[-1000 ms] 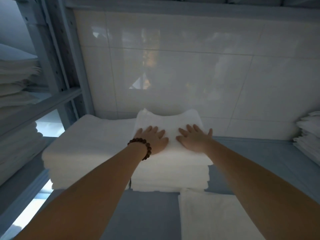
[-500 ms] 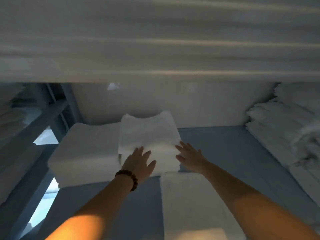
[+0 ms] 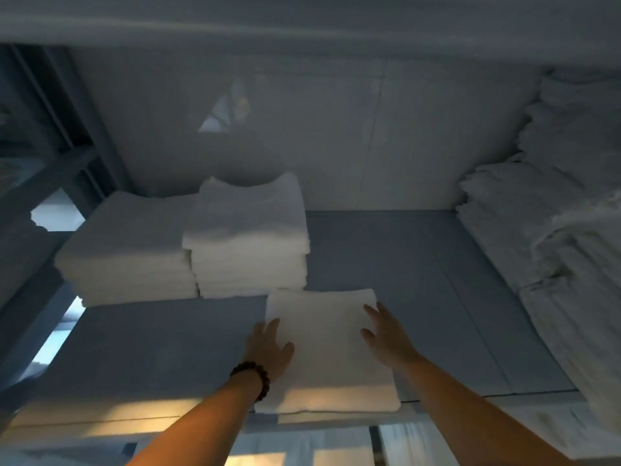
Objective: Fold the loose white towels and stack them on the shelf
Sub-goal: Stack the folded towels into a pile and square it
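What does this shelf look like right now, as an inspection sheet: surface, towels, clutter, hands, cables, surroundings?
Surface: blue-grey shelf, dimly lit.
Job's things: one folded towel lies flat at the front edge; narrow stack behind it; wide stack beside that, to the left; rumpled towel pile along the right side.
Clutter: nothing seen.
Hands: left hand open at the folded towel's left edge, beaded bracelet on its wrist; right hand open at the right edge; contact unclear.
Cables: nothing seen.
Surroundings: tiled wall behind, upper shelf overhead, metal frame at left.
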Motion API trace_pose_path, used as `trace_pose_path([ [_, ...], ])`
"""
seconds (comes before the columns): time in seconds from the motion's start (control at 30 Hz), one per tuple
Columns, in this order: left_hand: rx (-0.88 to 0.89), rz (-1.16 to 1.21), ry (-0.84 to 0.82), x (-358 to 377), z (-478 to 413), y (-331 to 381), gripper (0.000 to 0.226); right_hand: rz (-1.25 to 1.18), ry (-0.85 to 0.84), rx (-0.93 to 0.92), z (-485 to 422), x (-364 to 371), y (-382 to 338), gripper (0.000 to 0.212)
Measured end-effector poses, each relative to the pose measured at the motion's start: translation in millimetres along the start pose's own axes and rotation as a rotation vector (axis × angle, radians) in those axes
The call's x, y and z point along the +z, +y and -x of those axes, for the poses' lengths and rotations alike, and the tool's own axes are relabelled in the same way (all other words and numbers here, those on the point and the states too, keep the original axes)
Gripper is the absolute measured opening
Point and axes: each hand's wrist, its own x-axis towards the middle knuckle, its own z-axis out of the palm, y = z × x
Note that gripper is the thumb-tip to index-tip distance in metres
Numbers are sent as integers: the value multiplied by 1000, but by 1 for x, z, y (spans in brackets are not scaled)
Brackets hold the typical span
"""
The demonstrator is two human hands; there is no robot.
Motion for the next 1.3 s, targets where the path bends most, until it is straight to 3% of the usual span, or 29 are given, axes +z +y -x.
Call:
trace_pose_path([
  [0.17,-178,39,157,23,5,2,56,3,-101,120,1,15,20,66],
  [0.33,-148,96,68,19,1,2,50,-32,-106,175,4,33,14,70],
  [0.47,-111,169,11,15,2,-5,53,-192,-93,183,2,34,15,73],
  [0.67,-23,288,3,14,-2,-6,51,-181,-60,91,10,31,10,60],
  [0.9,3,201,29,11,6,-2,51,-10,45,-5,24,27,-11,54],
  [1.3,-43,-23,391,-56,94,-36,54,83,36,-349,49,26,-101,54],
])
